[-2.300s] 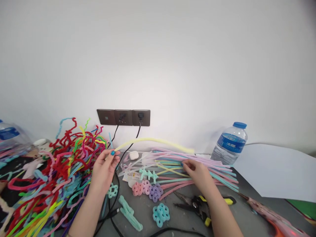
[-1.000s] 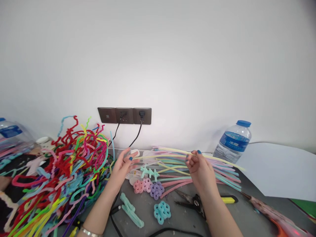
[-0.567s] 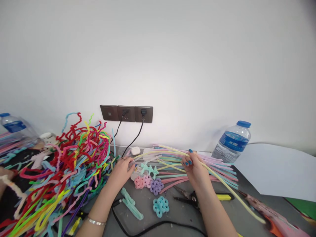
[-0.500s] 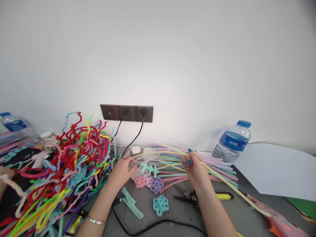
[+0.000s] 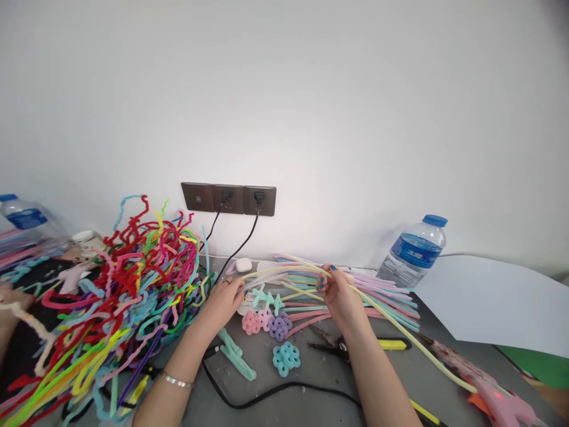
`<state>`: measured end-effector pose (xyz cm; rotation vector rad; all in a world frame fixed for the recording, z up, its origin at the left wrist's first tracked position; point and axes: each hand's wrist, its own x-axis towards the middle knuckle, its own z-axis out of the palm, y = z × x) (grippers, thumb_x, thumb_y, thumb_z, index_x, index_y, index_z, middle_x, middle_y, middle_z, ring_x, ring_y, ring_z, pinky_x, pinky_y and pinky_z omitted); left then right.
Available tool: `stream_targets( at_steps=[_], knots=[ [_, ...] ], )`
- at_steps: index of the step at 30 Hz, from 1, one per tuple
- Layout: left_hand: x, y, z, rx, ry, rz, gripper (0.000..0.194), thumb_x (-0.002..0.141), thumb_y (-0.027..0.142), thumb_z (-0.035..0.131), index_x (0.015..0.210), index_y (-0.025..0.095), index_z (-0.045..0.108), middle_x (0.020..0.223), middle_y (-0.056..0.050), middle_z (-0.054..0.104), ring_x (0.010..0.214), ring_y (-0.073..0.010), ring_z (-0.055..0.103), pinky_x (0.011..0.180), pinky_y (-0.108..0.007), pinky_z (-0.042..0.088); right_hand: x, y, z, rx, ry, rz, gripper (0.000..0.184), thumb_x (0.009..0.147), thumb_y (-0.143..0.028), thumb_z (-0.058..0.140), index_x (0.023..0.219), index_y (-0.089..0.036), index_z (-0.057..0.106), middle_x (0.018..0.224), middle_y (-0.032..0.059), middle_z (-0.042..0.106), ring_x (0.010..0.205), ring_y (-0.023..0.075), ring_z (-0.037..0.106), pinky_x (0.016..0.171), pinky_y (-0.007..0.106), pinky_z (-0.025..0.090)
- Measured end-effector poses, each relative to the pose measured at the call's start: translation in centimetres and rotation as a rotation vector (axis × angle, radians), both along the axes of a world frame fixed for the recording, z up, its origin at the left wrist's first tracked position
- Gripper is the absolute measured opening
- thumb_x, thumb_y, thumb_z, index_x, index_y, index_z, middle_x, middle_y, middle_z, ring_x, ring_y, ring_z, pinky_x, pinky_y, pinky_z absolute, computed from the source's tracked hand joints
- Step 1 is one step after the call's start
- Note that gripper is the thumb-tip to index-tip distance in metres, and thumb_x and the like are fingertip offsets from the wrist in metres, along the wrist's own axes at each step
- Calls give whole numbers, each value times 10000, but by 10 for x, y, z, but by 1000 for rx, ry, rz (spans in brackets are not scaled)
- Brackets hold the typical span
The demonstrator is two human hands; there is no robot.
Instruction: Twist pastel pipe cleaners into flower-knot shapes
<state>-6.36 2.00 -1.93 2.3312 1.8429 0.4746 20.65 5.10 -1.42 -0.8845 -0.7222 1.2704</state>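
My right hand (image 5: 338,293) is closed on a long pale yellow pipe cleaner (image 5: 402,338), which runs from its fingers down to the right over the table. My left hand (image 5: 223,300) pinches the same pipe cleaner's left end near the white earbud case (image 5: 243,265). Under both hands lies a flat bundle of pastel pipe cleaners (image 5: 377,293). Small finished pieces lie in front: a pink flower (image 5: 252,321), a purple flower (image 5: 279,327), a teal flower (image 5: 285,358) and a mint strip (image 5: 236,356).
A big tangled heap of bright pipe cleaners (image 5: 111,302) fills the left. Pliers (image 5: 342,349) with yellow handles lie behind my right wrist. A water bottle (image 5: 411,251), white paper (image 5: 489,305), a pink glue gun (image 5: 484,385), black cables (image 5: 267,391) and wall sockets (image 5: 229,198) surround the spot. Another person's hand (image 5: 9,302) shows at far left.
The yellow pipe cleaner came out of the bundle and now slants down to the right. My left hand dropped to the table and my right hand rose and closed on the pipe cleaner.
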Motion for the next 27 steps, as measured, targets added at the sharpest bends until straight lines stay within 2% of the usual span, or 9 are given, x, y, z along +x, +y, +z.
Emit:
stream_targets(
  at_steps=[4,7,10,14,16,19,22,24,27],
  knots=[
    [-2,-1,14,131,47,31,198,905,178,467,992,195,644,1005,-114,659,955,-293,607,805,-390,454,1,0,0,10,-20,21,294,691,-475,741,810,-214,680,601,-10,613,550,147,572,512,262,481],
    [-8,-2,23,264,11,77,221,900,173,466,1040,214,633,1008,-100,676,949,-276,611,811,-371,460,-3,-2,-1,-16,-85,93,392,692,-560,726,870,-211,706,750,49,718,713,206,667,707,342,529],
    [-14,-3,28,337,-78,106,281,924,175,403,1098,201,622,1049,-119,692,963,-279,627,828,-369,462,-8,-5,0,-66,-184,171,488,680,-638,708,919,-213,720,902,90,755,873,249,691,848,382,496],
    [-10,-7,33,326,-310,136,376,960,243,334,1255,187,560,1092,-132,701,962,-272,652,814,-341,476,-14,-12,6,-11,-228,246,533,716,-663,669,989,-208,711,826,75,744,761,220,670,776,355,498],
    [-1,-11,36,241,-403,80,393,949,255,351,1273,186,562,1013,-116,721,889,-265,664,778,-330,482,-16,-16,11,61,-268,312,503,771,-636,641,1009,-198,712,738,47,702,659,182,610,689,317,483],
    [16,-19,40,57,-504,-153,364,927,230,394,1210,223,622,1039,-89,714,928,-248,648,796,-299,463,-18,-22,16,181,-342,407,414,818,-559,646,1014,-201,718,751,27,650,667,162,551,665,286,455],
    [31,-28,42,-219,-554,-307,297,934,267,418,1052,233,688,789,-31,669,705,-193,581,657,-254,426,-19,-27,15,234,-444,426,364,812,-536,664,930,-198,729,670,-1,575,632,155,501,613,266,410],
    [36,-34,41,-371,-652,-327,286,935,324,435,951,214,697,704,-10,596,632,-166,505,594,-237,395,-20,-27,13,230,-488,407,358,822,-533,650,856,-185,727,573,-25,492,563,140,445,554,257,359],
    [39,-37,40,-611,-905,-307,310,929,416,458,1019,213,675,715,1,524,584,-137,420,530,-228,371,-22,-25,11,200,-476,384,338,830,-506,655,820,-173,715,516,-43,438,513,127,416,515,252,332]
  ],
)
